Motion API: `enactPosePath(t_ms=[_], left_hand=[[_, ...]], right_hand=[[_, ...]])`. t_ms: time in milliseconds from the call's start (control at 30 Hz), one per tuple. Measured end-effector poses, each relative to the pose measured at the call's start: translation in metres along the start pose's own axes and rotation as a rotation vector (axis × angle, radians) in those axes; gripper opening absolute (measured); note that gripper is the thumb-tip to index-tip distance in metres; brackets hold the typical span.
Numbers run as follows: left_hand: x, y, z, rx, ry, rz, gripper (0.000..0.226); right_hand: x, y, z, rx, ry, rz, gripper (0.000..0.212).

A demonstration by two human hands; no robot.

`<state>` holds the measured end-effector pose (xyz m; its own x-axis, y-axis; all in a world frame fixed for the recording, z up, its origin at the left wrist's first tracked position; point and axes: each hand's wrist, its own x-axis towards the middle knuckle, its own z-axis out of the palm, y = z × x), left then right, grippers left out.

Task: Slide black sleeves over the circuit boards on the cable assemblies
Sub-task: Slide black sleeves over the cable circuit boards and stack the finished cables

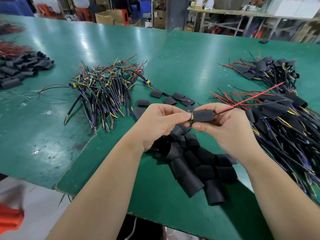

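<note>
Green surface (181, 66): two panels butted along one seam; everything below lies on it or is held above it.
Left hand (161, 122): one, fingers curled, thumb and forefinger pinching the exposed end of the circuit board.
Right hand (230, 129): one, thumb below and fingers behind, pinching the black sleeve.
Black sleeve (203, 115): one in hand, held level between the two hands above the near pile.
Circuit board (191, 118): one. Only a small green and yellow edge shows at the sleeve's left mouth; the rest is inside.
Leads: two thin wires leave the sleeve's right end, one red wire (256, 97) and one black wire (270, 102), both slanting up and to the right.
Near sleeve pile (194, 168): one, under the hands, pieces overlapping too much to count, though plainly more than a dozen.
Scattered sleeves (178, 96): about six, lying singly just beyond the hands.
Far sleeve pile (19, 70): one, at the left edge.
Bare assemblies (105, 85): one heap left of centre, boards uncovered — number cannot be told.
Sleeved assemblies: two heaps on the right, a near heap (285, 122) just beside the right hand and a far heap (270, 70) behind it.
Red wire bundle (12, 49): one, behind the far sleeve pile.
</note>
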<state>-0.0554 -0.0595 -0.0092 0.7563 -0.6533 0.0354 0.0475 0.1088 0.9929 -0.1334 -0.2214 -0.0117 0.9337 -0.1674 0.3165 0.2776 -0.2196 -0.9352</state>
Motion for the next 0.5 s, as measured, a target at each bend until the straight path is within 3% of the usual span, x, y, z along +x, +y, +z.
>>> enactPosePath(t_ms=[133, 233, 367, 433, 500], left_hand=[[0.0003, -0.0007, 0.0005, 0.011, 0.007, -0.023, 0.024], [0.0002, -0.001, 0.0013, 0.006, 0.025, 0.0, 0.017], [0.0021, -0.0016, 0.0006, -0.007, 0.088, 0.039, 0.019], [0.0028, -0.0012, -0.0008, -0.016, 0.091, 0.052, 0.021], [0.0019, -0.0003, -0.0007, -0.02, 0.068, 0.06, 0.018]], right_hand=[[-0.0008, 0.0019, -0.0031, -0.194, 0.024, -0.02, 0.035], [-0.0027, 0.001, -0.0021, -0.18, 0.03, -0.039, 0.037], [-0.0015, 0.0005, -0.0011, 0.188, 0.053, 0.052, 0.06], [0.0, -0.0004, -0.0031, 0.421, 0.1, 0.12, 0.045], [0.0006, -0.0013, -0.0034, 0.507, 0.104, 0.159, 0.025]])
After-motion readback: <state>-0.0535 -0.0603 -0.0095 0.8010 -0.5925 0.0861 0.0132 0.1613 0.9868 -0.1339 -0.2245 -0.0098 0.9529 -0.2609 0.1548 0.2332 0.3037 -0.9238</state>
